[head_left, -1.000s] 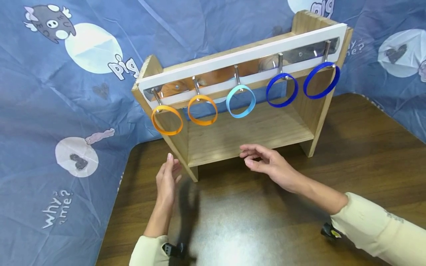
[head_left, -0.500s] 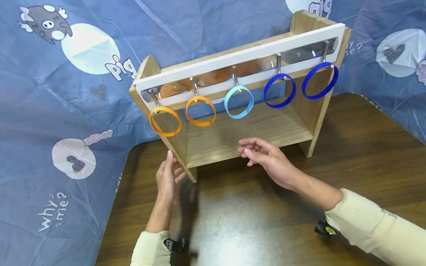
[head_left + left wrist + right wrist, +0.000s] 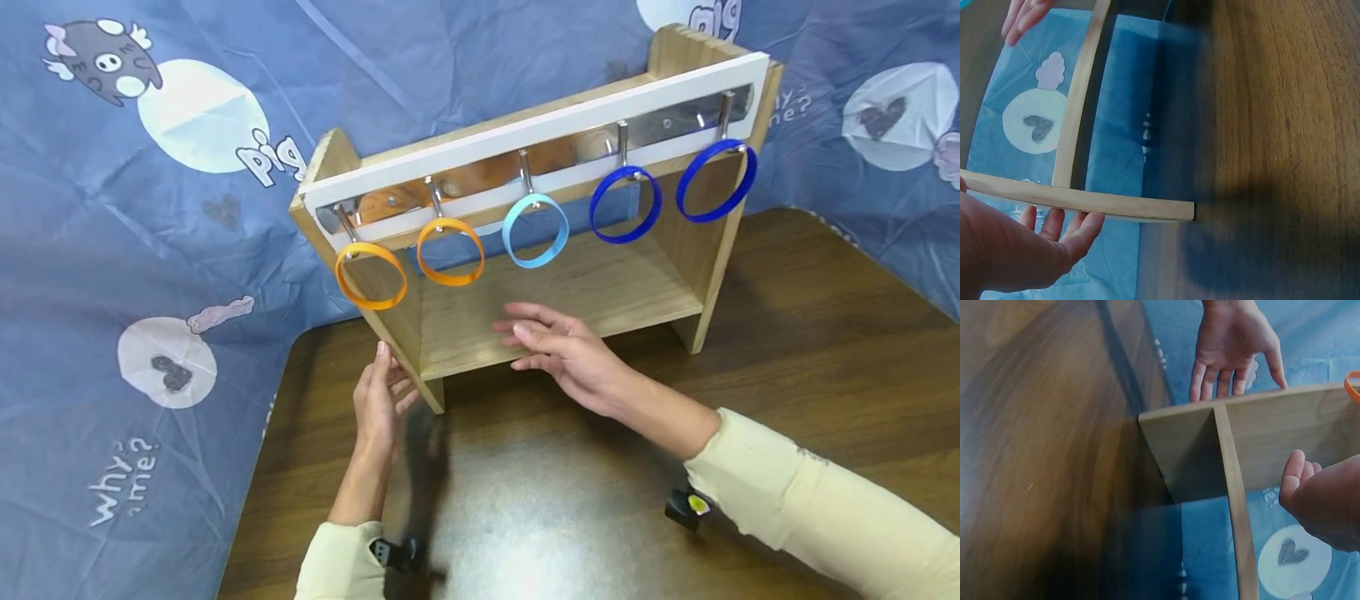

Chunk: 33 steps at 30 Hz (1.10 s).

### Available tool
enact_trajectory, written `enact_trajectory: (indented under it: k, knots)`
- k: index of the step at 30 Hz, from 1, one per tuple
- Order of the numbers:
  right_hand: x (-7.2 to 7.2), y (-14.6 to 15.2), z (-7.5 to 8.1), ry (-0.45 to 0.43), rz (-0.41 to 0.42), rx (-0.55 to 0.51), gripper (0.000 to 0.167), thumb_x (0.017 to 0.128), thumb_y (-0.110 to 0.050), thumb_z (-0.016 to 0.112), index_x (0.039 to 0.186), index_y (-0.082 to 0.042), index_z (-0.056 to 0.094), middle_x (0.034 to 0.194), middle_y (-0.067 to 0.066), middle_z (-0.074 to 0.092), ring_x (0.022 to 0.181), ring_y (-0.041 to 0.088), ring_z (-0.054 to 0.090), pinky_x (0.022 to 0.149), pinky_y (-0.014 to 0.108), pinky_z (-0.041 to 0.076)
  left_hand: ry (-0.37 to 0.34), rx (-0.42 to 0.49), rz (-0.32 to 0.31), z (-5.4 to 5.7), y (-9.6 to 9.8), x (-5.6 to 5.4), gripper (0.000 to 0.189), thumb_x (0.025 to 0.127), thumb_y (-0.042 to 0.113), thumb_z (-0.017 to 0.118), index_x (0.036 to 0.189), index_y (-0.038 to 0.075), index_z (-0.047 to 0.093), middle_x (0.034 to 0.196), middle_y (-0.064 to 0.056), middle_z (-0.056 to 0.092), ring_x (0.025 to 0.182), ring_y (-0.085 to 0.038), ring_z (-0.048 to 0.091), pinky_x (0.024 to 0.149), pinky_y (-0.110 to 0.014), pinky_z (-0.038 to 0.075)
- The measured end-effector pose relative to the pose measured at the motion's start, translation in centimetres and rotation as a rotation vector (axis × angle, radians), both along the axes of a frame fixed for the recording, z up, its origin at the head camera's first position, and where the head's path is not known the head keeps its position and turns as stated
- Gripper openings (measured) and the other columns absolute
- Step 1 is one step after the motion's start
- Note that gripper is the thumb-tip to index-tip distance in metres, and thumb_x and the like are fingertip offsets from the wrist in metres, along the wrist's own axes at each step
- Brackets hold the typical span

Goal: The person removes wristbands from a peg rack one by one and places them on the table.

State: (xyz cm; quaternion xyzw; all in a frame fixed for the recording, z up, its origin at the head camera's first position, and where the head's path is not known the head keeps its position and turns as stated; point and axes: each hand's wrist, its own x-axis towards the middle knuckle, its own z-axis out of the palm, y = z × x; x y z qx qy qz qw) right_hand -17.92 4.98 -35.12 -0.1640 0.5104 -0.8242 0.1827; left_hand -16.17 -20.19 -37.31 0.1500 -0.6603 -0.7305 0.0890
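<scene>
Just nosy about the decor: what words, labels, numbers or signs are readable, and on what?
"pig": blue cloth, upper left.
"pig": cloth, top right.
"why me?": cloth, lower left.
"me?": cloth, right of the wooden shelf, below a partly hidden word.
Mark on right sleeve: too small to read.
Cloth lettering in wrist views: too blurred.

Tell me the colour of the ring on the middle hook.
The ring on the middle hook is light blue; it shows best in the head view.
</scene>
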Motion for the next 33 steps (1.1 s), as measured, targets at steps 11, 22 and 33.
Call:
enact_trajectory:
  k: [11,22,33]
  knots:
    - [-0.3,-5.0,1.6,-0.078,-0.005,-0.043,0.045,0.097,-0.003,0.052,0.140,-0.002,0.042,0.139,0.020,0.049,0.114,0.021,0.053,0.086,0.030,0.049,0.007,-0.015,0.004,-0.3,-0.2,0.1,0.044,0.098,0.052,0.045,0.104,0.008,0.048,0.098,-0.005,0.055,0.092,-0.020,0.059,0.092,-0.044,0.046]
    - [0.2,-10.0,4.7,-0.078,0.055,-0.104,0.055,0.097,-0.001,0.052,0.148,-0.006,0.033,0.146,0.016,0.043,0.133,0.033,0.040,0.102,0.045,0.040,-0.010,-0.024,0.008,-0.3,-0.2,0.1,0.048,0.097,0.054,0.045,0.108,0.007,0.049,0.105,-0.007,0.053,0.097,-0.020,0.058,0.095,-0.044,0.045]
    - [0.6,-12.3,6.8,-0.143,-0.112,-0.222,0.039,0.095,-0.003,0.058,0.134,-0.002,0.054,0.130,0.015,0.059,0.107,0.020,0.059,0.094,0.036,0.046,-0.017,-0.023,0.027,-0.2,0.2,-0.2,0.048,0.097,0.052,0.045,0.109,0.005,0.049,0.104,-0.008,0.052,0.094,-0.019,0.056,0.090,-0.041,0.047]
